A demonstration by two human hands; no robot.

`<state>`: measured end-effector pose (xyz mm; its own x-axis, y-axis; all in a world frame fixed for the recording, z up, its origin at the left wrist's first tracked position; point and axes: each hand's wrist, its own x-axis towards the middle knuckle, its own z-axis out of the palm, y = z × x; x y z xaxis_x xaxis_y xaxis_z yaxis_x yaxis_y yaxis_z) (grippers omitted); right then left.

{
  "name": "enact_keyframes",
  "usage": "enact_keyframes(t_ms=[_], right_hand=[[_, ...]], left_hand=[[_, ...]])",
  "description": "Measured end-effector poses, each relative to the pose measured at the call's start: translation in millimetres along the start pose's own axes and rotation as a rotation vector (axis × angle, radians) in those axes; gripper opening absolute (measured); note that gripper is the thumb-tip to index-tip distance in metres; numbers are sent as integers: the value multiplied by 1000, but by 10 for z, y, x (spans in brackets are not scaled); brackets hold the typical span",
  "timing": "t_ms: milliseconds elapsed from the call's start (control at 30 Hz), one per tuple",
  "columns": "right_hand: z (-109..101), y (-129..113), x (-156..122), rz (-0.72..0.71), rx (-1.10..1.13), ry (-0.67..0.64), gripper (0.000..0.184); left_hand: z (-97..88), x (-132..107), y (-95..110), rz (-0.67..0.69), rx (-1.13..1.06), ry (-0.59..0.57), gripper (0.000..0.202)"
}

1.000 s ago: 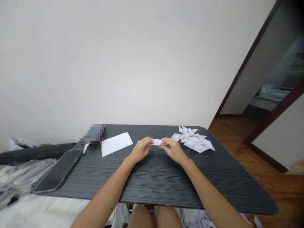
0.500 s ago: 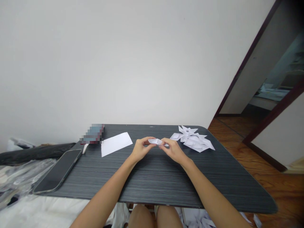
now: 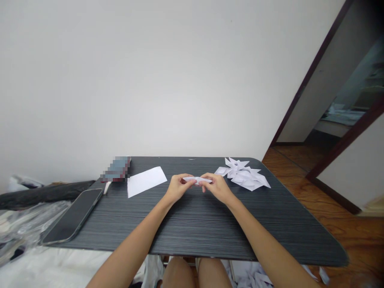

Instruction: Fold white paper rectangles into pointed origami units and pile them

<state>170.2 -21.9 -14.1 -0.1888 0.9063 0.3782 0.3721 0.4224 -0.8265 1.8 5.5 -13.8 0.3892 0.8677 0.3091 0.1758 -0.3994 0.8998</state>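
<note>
Between my two hands is a small folded white paper boat (image 3: 197,179), held above the dark table (image 3: 207,228). My left hand (image 3: 179,187) pinches its left end, thumb toward me. My right hand (image 3: 216,187) grips the right end between thumb and fingers, with one fingertip hanging just below the paper. Both hands partly cover the folds. To the right lies a heap of folded white paper boats (image 3: 247,176), several of them overlapping. A flat white sheet of paper (image 3: 147,182) rests left of my left hand.
A phone (image 3: 73,216) lies at the table's left edge. Behind it sits a blurred-out object (image 3: 118,169) with a white item (image 3: 107,187) beside it. A white wall (image 3: 186,80) rises behind the table. More white paper (image 3: 252,276) shows below the front edge.
The paper boat has tilted and now looks flatter and narrower, with my thumbs nearer its middle. My right hand's fingers have shifted on it. The heap and sheet stay put.
</note>
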Motion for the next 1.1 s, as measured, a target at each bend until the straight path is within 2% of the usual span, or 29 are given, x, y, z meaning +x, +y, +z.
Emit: enact_keyframes(t_ms=[167, 300, 433, 567, 667, 900, 1000, 1100], right_hand=[[7, -11, -16, -27, -118, -28, 17], [40, 8, -12, -28, -115, -46, 22], [38, 71, 8, -2, -53, -102, 26], [29, 149, 29, 96, 76, -161, 28], [26, 170, 39, 151, 137, -172, 28], [60, 125, 27, 134, 144, -153, 18], [90, 124, 16, 95, 124, -196, 13], [95, 156, 17, 84, 110, -241, 16]], left_hand=[[-43, -18, 68, 45, 186, -127, 32], [-52, -26, 75, 58, 275, -169, 34], [-51, -17, -9, 29, 223, -213, 36], [-70, -22, -86, -51, 107, -281, 38], [-99, -36, -87, -76, 116, -300, 40], [-85, -37, 15, -18, 206, -282, 34], [-54, -39, 31, -46, 217, -307, 35], [-48, -37, 23, -63, 193, -349, 35]])
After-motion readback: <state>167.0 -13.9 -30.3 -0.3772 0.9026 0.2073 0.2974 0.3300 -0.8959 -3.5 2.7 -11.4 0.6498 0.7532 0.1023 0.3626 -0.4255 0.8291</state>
